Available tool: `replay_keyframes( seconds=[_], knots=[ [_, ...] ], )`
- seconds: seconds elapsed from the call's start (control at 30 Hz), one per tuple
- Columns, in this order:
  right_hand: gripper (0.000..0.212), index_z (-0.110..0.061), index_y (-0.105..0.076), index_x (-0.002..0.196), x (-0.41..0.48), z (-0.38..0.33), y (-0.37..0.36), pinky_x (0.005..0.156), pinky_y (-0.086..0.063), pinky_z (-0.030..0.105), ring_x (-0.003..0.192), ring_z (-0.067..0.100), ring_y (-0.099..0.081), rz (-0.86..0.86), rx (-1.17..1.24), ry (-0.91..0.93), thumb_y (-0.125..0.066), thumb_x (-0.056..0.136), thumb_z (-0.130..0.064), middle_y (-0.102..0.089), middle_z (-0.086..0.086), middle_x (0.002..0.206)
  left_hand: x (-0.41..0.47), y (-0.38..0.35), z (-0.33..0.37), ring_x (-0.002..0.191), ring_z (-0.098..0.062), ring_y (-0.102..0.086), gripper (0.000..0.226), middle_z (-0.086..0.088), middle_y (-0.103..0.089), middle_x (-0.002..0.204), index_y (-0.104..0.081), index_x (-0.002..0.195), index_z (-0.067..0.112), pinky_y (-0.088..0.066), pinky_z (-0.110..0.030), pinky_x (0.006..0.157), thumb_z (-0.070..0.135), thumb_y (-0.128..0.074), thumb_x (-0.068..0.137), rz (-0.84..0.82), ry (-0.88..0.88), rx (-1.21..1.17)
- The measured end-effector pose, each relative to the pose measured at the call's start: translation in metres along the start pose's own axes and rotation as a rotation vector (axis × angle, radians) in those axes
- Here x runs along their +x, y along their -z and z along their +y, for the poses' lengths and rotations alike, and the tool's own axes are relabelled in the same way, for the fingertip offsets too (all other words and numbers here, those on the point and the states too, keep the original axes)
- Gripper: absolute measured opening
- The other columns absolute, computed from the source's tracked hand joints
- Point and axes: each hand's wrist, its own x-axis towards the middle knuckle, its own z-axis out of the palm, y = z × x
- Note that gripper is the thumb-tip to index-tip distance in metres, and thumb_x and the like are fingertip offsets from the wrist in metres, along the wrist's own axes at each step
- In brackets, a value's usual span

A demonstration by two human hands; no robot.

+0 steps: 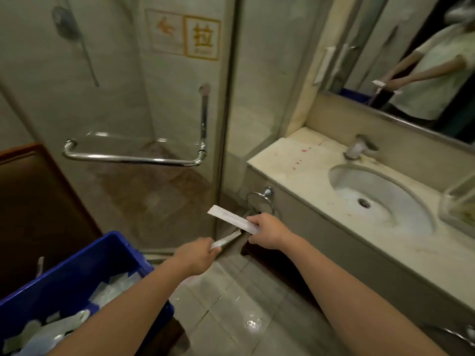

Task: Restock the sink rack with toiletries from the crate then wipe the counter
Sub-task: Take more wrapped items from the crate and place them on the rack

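1. The blue crate (pixel 84 265) sits at the lower left and holds a heap of wrapped sachets (pixel 51 327). The left forearm crosses over its right corner.
2. Behind it stands a glass shower door (pixel 154 104) with a chrome bar (pixel 133 158) and an orange sign (pixel 203 38) high up.
3. The left hand (pixel 195 255) is above the floor tiles, just right of the crate. Its fingers are curled round the lower end of a slim packet (pixel 226 240) that points up and right.
4. The right hand (pixel 267 231) is just beyond, a little higher. It pinches one end of a long packet (pixel 231 218) that slants up to the left. The two packets are close; I cannot tell whether they touch.
5. A towel ring (pixel 259 199) hangs on the counter's front, behind the right hand.
6. The counter (pixel 290 176) is pale stone with red spots (pixel 298 160) near its left end.
7. The sink (pixel 385 201) is set into it, with the tap (pixel 358 146) behind.
8. The clear rack (pixel 457 204) stands on the counter to the right of the sink. It is cut off by the edge and its contents are blurred.
9. The mirror (pixel 385 47) above reflects the person with both packets.
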Motion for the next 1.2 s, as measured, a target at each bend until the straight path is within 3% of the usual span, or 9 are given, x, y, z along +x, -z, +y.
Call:
replay_keyframes(
  seconds=[0.07, 0.13, 0.23, 0.33, 0.67, 0.73, 0.87, 1.07, 1.2],
  knots=[
    [0.032, -0.018, -0.065, 0.108, -0.015, 0.023, 0.018, 0.071, -0.038, 0.025, 0.087, 0.016, -0.054, 0.054, 0.017, -0.032, -0.066, 0.076, -0.012, -0.056, -0.006, 0.094, 0.007, 0.004, 0.029, 0.104, -0.025, -0.057, 0.037, -0.007, -0.056, 0.119, -0.051, 0.113, 0.016, -0.045, -0.037, 0.082, 0.046, -0.032, 0.102, 0.007, -0.054, 0.037],
    [0.049, -0.015, -0.062, 0.123, -0.03, 0.046, 0.036, 0.083, -0.047, 0.028, 0.1, 0.018, -0.059, 0.125, 0.046, -0.075, -0.069, 0.075, -0.01, -0.064, -0.004, 0.111, 0.014, 0.008, 0.056, 0.108, -0.026, -0.057, 0.038, -0.007, -0.054, 0.122, -0.051, 0.12, 0.016, -0.046, -0.04, 0.089, 0.045, -0.033, 0.102, 0.011, -0.113, 0.067],
    [0.058, -0.018, -0.057, 0.129, -0.053, 0.078, 0.061, 0.094, -0.048, 0.032, 0.113, 0.02, -0.058, 0.232, 0.104, -0.123, -0.071, 0.074, -0.01, -0.062, -0.001, 0.126, 0.026, 0.015, 0.095, 0.107, -0.026, -0.057, 0.035, -0.007, -0.054, 0.121, -0.051, 0.117, 0.016, -0.047, -0.04, 0.089, 0.044, -0.037, 0.101, 0.028, -0.208, 0.111],
    [0.052, -0.023, -0.054, 0.122, -0.075, 0.109, 0.083, 0.08, -0.048, 0.029, 0.104, 0.02, -0.059, 0.314, 0.154, -0.162, -0.068, 0.073, -0.011, -0.062, -0.003, 0.121, 0.038, 0.021, 0.135, 0.106, -0.027, -0.057, 0.034, -0.007, -0.054, 0.117, -0.051, 0.114, 0.017, -0.045, -0.038, 0.084, 0.045, -0.041, 0.1, 0.044, -0.29, 0.176],
    [0.044, -0.025, -0.054, 0.111, -0.142, 0.186, 0.161, 0.067, -0.054, 0.032, 0.087, 0.016, -0.058, 0.538, 0.235, -0.349, -0.069, 0.073, -0.009, -0.052, -0.016, 0.094, 0.066, 0.053, 0.26, 0.095, -0.024, -0.056, 0.032, -0.003, -0.056, 0.106, -0.055, 0.102, 0.016, -0.045, -0.036, 0.075, 0.047, -0.05, 0.095, 0.105, -0.594, 0.365],
    [0.043, -0.025, -0.054, 0.11, -0.152, 0.2, 0.173, 0.063, -0.052, 0.029, 0.082, 0.014, -0.059, 0.583, 0.238, -0.386, -0.07, 0.073, -0.01, -0.053, -0.014, 0.096, 0.074, 0.058, 0.282, 0.093, -0.023, -0.057, 0.031, -0.001, -0.056, 0.105, -0.056, 0.103, 0.018, -0.048, -0.038, 0.079, 0.047, -0.051, 0.095, 0.108, -0.646, 0.379],
    [0.038, -0.027, -0.054, 0.104, -0.171, 0.227, 0.194, 0.053, -0.045, 0.024, 0.073, 0.009, -0.057, 0.65, 0.231, -0.467, -0.07, 0.073, -0.011, -0.054, -0.018, 0.091, 0.098, 0.063, 0.325, 0.09, -0.023, -0.057, 0.03, -0.001, -0.057, 0.104, -0.057, 0.102, 0.019, -0.045, -0.036, 0.073, 0.047, -0.051, 0.095, 0.106, -0.731, 0.428],
    [0.042, -0.026, -0.055, 0.109, -0.182, 0.274, 0.22, 0.067, -0.053, 0.033, 0.085, 0.018, -0.061, 0.739, 0.231, -0.606, -0.072, 0.074, -0.012, -0.052, -0.014, 0.094, 0.146, 0.068, 0.392, 0.093, -0.025, -0.059, 0.033, -0.002, -0.059, 0.108, -0.059, 0.113, 0.018, -0.05, -0.04, 0.077, 0.045, -0.053, 0.095, 0.102, -0.857, 0.404],
    [0.042, -0.027, -0.055, 0.107, -0.175, 0.301, 0.243, 0.07, -0.054, 0.032, 0.087, 0.017, -0.061, 0.793, 0.264, -0.659, -0.074, 0.073, -0.012, -0.055, -0.01, 0.097, 0.18, 0.08, 0.433, 0.088, -0.024, -0.059, 0.025, 0.0, -0.059, 0.098, -0.06, 0.1, 0.021, -0.048, -0.038, 0.072, 0.044, -0.052, 0.094, 0.1, -0.955, 0.392]
  ],
)
